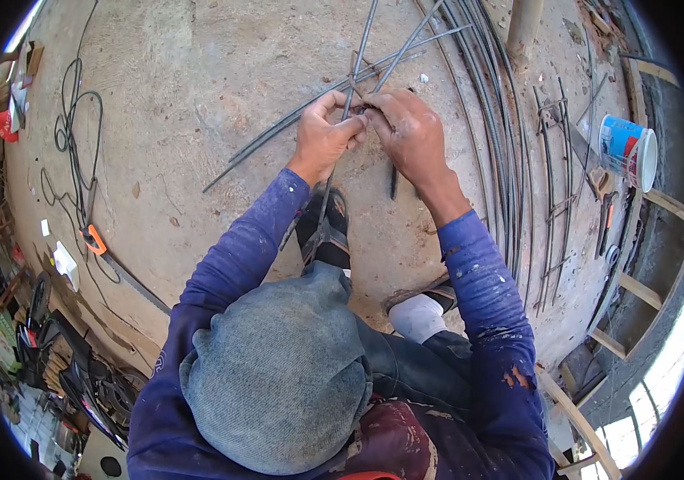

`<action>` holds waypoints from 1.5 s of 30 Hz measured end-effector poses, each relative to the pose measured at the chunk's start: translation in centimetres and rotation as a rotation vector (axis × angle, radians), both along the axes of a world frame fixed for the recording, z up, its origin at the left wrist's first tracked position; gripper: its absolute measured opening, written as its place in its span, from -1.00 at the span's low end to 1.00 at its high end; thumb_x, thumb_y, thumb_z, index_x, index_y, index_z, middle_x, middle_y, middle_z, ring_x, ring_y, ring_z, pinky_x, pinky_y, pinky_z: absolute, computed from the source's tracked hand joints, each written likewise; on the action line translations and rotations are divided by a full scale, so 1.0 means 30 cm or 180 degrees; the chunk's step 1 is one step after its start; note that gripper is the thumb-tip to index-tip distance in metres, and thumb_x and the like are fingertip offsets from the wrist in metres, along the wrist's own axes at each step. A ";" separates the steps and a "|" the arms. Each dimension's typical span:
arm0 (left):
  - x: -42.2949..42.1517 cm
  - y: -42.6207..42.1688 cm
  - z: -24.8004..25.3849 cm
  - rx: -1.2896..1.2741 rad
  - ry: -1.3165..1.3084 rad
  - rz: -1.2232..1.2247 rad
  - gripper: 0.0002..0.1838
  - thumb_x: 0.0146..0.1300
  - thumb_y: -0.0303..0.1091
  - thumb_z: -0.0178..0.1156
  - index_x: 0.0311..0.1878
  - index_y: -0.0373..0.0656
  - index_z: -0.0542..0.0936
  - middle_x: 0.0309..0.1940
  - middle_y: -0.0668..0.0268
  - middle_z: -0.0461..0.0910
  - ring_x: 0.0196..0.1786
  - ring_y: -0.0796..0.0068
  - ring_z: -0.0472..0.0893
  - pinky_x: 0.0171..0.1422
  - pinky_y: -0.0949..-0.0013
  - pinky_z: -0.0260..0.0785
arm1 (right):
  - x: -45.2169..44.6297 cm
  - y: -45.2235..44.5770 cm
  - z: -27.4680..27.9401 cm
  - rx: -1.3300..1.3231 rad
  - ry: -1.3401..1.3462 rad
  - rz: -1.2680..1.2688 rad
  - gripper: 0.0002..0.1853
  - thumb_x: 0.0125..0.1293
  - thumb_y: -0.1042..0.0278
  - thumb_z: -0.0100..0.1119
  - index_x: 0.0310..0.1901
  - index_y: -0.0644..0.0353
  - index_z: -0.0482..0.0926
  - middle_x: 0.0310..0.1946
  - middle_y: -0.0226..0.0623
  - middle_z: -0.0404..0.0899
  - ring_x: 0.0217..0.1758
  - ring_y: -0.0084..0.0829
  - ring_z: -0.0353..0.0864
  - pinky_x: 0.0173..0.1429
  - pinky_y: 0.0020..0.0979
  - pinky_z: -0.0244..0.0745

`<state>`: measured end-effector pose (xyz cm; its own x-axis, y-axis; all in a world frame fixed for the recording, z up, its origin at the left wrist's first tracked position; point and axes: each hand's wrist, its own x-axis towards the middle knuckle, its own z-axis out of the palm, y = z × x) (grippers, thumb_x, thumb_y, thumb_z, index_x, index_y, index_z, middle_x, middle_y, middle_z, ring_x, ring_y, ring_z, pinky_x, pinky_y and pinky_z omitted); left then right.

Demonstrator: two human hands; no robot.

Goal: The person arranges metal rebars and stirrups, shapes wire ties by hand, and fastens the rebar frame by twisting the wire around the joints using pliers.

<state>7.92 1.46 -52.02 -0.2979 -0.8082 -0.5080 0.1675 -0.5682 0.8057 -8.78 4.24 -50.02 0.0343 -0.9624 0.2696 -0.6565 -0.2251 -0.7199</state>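
My left hand (pixel 328 138) is closed around a thin steel bar (pixel 364 36) that runs from the top of the view down between my feet. Beside it, my right hand (pixel 411 132) pinches at the spot where bars cross; what its fingertips hold is hidden. A small bent steel tie (pixel 356 67) loops around the bars just beyond my fingers. Several loose bars (pixel 266 142) fan out beneath both hands on the concrete floor.
Long curved rods (pixel 492 112) lie to the right, beside a tied bar frame (pixel 552 200). Further right are a paint bucket (pixel 619 144) and an orange-handled tool (pixel 606 220). On the left lie a handsaw (pixel 122 270) and a black cable (pixel 78 144). My denim-covered knee (pixel 278 376) fills the foreground.
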 end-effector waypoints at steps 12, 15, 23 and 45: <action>0.033 -0.019 -0.006 0.0799 0.1097 -0.0004 -0.71 0.26 -0.67 0.30 0.03 -0.21 0.57 -0.21 0.25 0.68 -0.25 0.55 0.65 -0.36 0.53 0.34 | 0.034 0.025 -0.015 -0.0321 0.0399 -0.0028 -0.76 0.16 0.52 0.31 -0.10 0.18 0.64 -0.11 -0.20 0.62 0.00 -0.14 0.67 0.00 -0.17 0.65; 0.022 -0.015 0.010 0.0788 0.1157 -0.0059 -0.67 0.28 -0.66 0.27 0.10 -0.20 0.58 -0.13 0.31 0.66 -0.18 0.56 0.62 -0.33 0.53 0.30 | 0.037 0.027 -0.002 -0.0188 0.0342 -0.0127 -0.76 0.17 0.55 0.29 -0.10 0.22 0.60 -0.10 -0.14 0.59 0.03 -0.09 0.64 0.08 -0.15 0.61; -0.004 -0.002 -0.012 0.0920 0.1212 0.0133 -0.49 0.26 -0.66 0.30 0.28 -0.17 0.49 -0.07 0.27 0.65 -0.20 0.49 0.63 -0.32 0.51 0.32 | 0.013 0.039 -0.032 -0.0209 0.0025 -0.0189 -0.78 0.22 0.64 0.24 -0.09 0.25 0.54 -0.11 -0.08 0.57 0.04 -0.02 0.59 0.09 -0.12 0.56; 0.020 0.011 0.076 0.0975 0.1376 -0.0374 -0.42 0.27 -0.47 0.22 0.38 -0.14 0.41 -0.21 0.48 0.50 -0.46 0.59 0.45 -0.58 0.57 0.07 | -0.116 -0.023 -0.011 0.1393 -0.0850 -0.1539 -0.87 0.34 0.47 0.28 -0.15 0.31 0.73 -0.38 -0.13 0.78 -0.39 -0.34 0.77 -0.23 -0.30 0.60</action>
<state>8.53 1.79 -49.75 -0.6114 -0.5909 -0.5263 0.3681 -0.8011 0.4718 -12.25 3.55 -50.35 -0.4379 -0.8750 -0.2062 -0.3982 0.3945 -0.8282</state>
